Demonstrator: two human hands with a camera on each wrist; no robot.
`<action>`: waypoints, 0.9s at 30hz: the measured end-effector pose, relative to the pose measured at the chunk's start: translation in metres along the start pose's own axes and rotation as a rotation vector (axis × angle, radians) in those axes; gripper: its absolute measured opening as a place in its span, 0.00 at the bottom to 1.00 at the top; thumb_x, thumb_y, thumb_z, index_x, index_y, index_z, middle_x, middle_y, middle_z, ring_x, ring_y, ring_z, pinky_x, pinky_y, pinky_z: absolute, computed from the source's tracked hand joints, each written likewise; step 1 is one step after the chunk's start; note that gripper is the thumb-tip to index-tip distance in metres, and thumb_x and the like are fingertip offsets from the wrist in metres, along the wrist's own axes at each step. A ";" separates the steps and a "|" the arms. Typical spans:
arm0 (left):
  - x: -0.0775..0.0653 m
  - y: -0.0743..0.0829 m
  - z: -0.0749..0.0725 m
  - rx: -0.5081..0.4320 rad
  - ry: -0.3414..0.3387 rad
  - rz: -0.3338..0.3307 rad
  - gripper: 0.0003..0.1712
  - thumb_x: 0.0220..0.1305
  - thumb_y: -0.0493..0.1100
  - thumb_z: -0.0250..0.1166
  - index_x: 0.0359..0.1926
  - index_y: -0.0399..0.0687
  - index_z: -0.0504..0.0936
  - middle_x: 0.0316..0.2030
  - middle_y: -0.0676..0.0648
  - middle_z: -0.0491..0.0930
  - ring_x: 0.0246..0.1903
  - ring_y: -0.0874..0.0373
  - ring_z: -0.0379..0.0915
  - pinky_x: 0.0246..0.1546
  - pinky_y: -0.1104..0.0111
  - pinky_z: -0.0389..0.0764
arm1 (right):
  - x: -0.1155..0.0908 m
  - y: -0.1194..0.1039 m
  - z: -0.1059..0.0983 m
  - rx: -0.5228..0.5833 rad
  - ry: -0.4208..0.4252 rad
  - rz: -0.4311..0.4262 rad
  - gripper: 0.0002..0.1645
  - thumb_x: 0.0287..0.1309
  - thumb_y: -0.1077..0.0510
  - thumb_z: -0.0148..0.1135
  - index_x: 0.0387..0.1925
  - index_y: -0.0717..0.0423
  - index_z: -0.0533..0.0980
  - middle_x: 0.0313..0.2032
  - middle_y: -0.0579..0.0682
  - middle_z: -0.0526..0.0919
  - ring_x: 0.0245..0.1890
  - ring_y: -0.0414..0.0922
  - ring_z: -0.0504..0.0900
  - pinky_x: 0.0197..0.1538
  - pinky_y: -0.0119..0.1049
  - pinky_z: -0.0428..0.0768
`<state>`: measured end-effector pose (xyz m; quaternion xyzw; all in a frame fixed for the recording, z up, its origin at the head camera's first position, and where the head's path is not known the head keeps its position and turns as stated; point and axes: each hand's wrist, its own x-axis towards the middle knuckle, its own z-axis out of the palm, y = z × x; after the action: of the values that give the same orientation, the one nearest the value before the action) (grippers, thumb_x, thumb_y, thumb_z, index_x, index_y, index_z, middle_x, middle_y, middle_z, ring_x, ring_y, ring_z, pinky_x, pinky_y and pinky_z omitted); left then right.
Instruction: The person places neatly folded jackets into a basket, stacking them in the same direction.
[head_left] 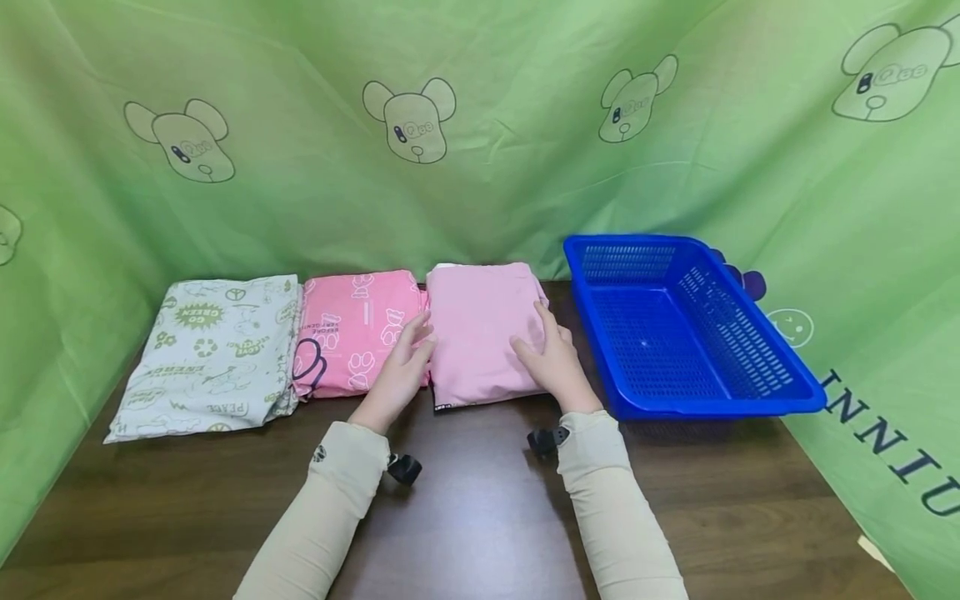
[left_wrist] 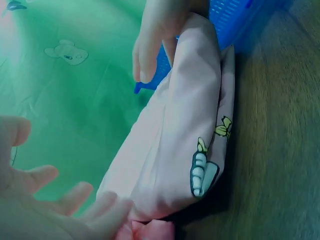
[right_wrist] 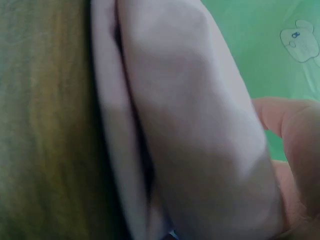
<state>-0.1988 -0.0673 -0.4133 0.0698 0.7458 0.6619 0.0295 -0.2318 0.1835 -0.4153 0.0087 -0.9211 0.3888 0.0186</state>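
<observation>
Light pink folded bundle sat left of the blue basket, narrow strip of wooden table between their edges; wider tabletop ran nearer the person than the basket. Left hand, fingers loosely spread, gripped nothing, at the bundle edge away from the basket. Right hand, fingers relaxed, touched the basket-side edge. Counted: one basket, three bundles; bright pink bundle and white-green bundle lay farther left of the basket.

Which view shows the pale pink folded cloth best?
Head view: the pale pink folded cloth shows nearly its whole top, the right hand covering little. The left wrist view shows its folded side with a print; right wrist view, only a blurry close-up of folds.
</observation>
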 end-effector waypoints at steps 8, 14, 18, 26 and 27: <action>0.003 -0.003 0.016 0.166 0.035 -0.006 0.33 0.78 0.46 0.52 0.77 0.37 0.57 0.75 0.31 0.56 0.75 0.39 0.50 0.75 0.50 0.52 | 0.002 0.009 0.002 0.100 0.019 0.022 0.48 0.66 0.49 0.61 0.79 0.54 0.50 0.72 0.71 0.60 0.72 0.68 0.59 0.71 0.62 0.60; 0.007 -0.006 0.025 0.239 0.067 -0.062 0.35 0.75 0.47 0.54 0.77 0.39 0.58 0.74 0.32 0.58 0.74 0.38 0.51 0.74 0.46 0.52 | 0.005 0.011 0.002 0.176 -0.011 0.059 0.50 0.63 0.50 0.63 0.79 0.55 0.50 0.74 0.68 0.59 0.73 0.64 0.59 0.73 0.58 0.59; 0.009 -0.007 0.026 0.270 0.057 -0.076 0.37 0.74 0.48 0.55 0.77 0.39 0.57 0.75 0.33 0.56 0.75 0.38 0.49 0.74 0.46 0.51 | 0.007 0.015 0.003 0.246 -0.035 0.068 0.52 0.62 0.52 0.66 0.79 0.53 0.50 0.76 0.64 0.56 0.75 0.60 0.57 0.75 0.53 0.56; 0.011 -0.010 0.025 0.245 0.024 -0.107 0.38 0.71 0.46 0.58 0.76 0.38 0.58 0.74 0.36 0.60 0.75 0.41 0.51 0.75 0.49 0.53 | 0.010 0.018 0.001 0.251 -0.089 0.056 0.55 0.59 0.50 0.69 0.80 0.51 0.48 0.78 0.61 0.50 0.78 0.59 0.49 0.77 0.57 0.49; 0.011 -0.010 0.025 0.245 0.018 -0.104 0.38 0.71 0.46 0.58 0.76 0.38 0.59 0.74 0.36 0.60 0.75 0.41 0.52 0.74 0.49 0.54 | 0.010 0.018 0.000 0.248 -0.095 0.056 0.56 0.59 0.50 0.69 0.80 0.51 0.48 0.78 0.62 0.50 0.77 0.60 0.49 0.77 0.58 0.49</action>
<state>-0.2073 -0.0421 -0.4260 0.0281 0.8237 0.5642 0.0482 -0.2426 0.1961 -0.4282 0.0038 -0.8657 0.4991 -0.0372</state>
